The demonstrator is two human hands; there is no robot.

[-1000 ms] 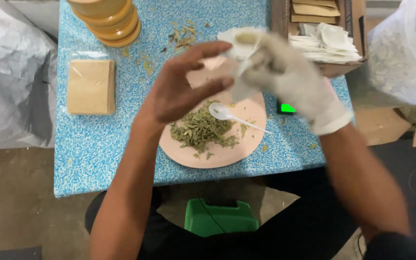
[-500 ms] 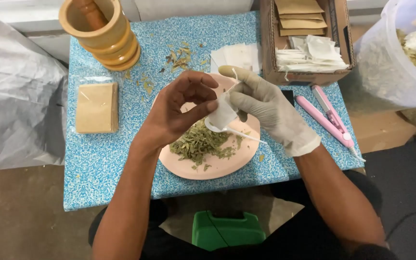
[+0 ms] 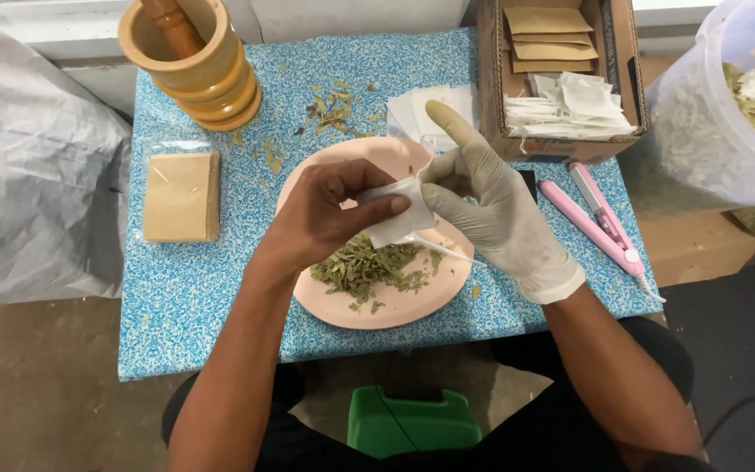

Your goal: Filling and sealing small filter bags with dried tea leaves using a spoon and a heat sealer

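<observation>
Teabag [image 3: 398, 214] pinched by fingers of left hand [image 3: 329, 218] and gloved right hand [image 3: 482, 205], above pink plate [image 3: 412, 301].

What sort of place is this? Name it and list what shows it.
Probably a small home or workshop packing station for herbal tea. A pink plate of dried green leaves, a cardboard box of empty white sachets, and a wooden mortar sit on a little blue table; both hands hold a white sachet.

What you can't fully see

Your hands cover the head of the white spoon [image 3: 447, 249] and part of the pink plate [image 3: 412, 301]; the plastic tub [image 3: 727, 131] and cardboard box [image 3: 491, 79] are cut off at the frame's edges, and the pestle [image 3: 172, 22] runs past the top.
</observation>
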